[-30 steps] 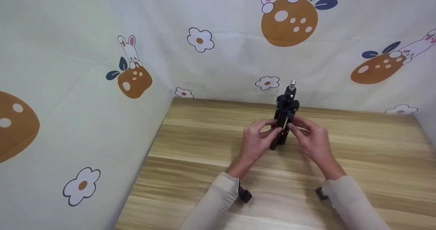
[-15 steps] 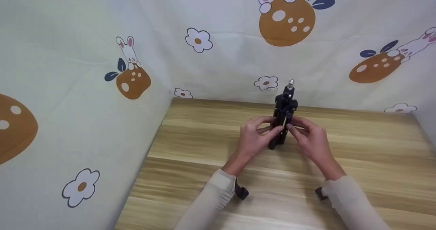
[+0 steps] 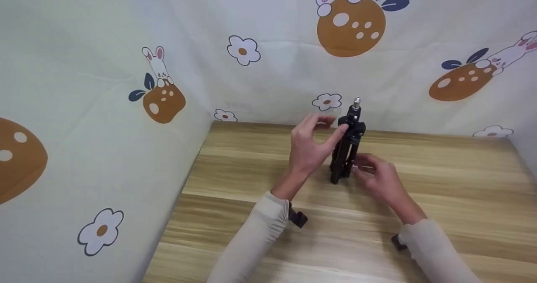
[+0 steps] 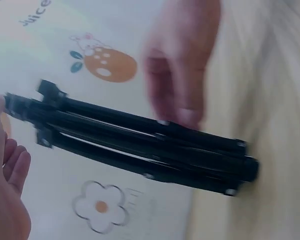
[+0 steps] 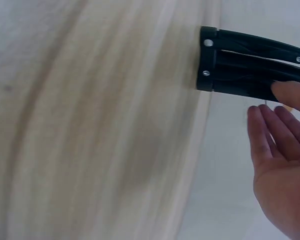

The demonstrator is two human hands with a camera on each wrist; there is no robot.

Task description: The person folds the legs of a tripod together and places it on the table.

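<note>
A folded black tripod stand (image 3: 340, 159) with a silver screw tip (image 3: 356, 103) stands upright on the wooden table. Beside its upper end is my left hand (image 3: 309, 146), thumb by the collar and the other fingers spread apart from it. My right hand (image 3: 382, 181) is low on the other side, at the legs. In the right wrist view, its thumb lies against the stand (image 5: 255, 65) while the other fingers stay loosely extended, apart from the legs. The left wrist view shows the stand's bundled legs (image 4: 160, 145) lengthwise between the hands.
Fabric walls (image 3: 277, 77) printed with rabbits, oranges and flowers rise behind and to the left of the wooden tabletop (image 3: 235, 170). A dark strap piece (image 3: 298, 219) sticks out at the left cuff, another (image 3: 398, 242) at the right cuff.
My left hand has let go of the stand's middle and moved up to its top, fingers spreading. My right hand has slid down along the legs. The stand remains upright.
</note>
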